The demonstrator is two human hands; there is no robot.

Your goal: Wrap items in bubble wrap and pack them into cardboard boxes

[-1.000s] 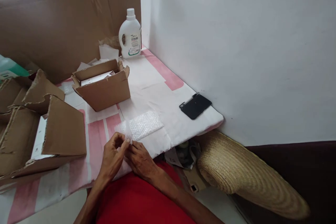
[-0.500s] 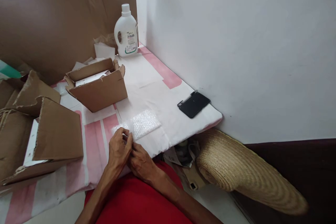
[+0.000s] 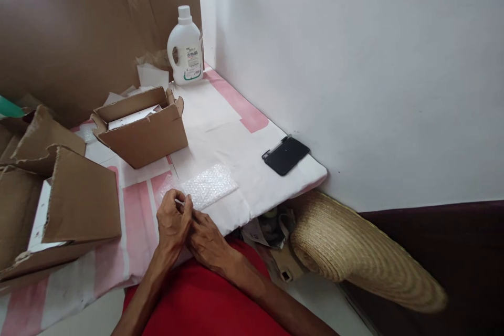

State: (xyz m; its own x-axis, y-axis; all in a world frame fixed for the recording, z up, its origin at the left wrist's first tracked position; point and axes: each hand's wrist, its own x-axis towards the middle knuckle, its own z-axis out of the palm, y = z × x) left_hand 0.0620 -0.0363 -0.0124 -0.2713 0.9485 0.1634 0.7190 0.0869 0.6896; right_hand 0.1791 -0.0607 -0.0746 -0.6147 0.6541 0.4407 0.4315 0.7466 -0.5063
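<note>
I'm indoors, in a makeshift work corner, perhaps in a home or a small workshop; I can't tell which. My bench (image 3: 224, 105) has a pink-and-white cloth (image 3: 139, 210) over it and meets a plain white wall (image 3: 354, 73). Open cardboard boxes (image 3: 153, 139), bubble wrap (image 3: 210, 186) and a tall cardboard sheet (image 3: 79, 37) along the back look like work, while the white handled bottle (image 3: 187, 55) and woven straw piece (image 3: 354, 252) seem more homely.
</note>
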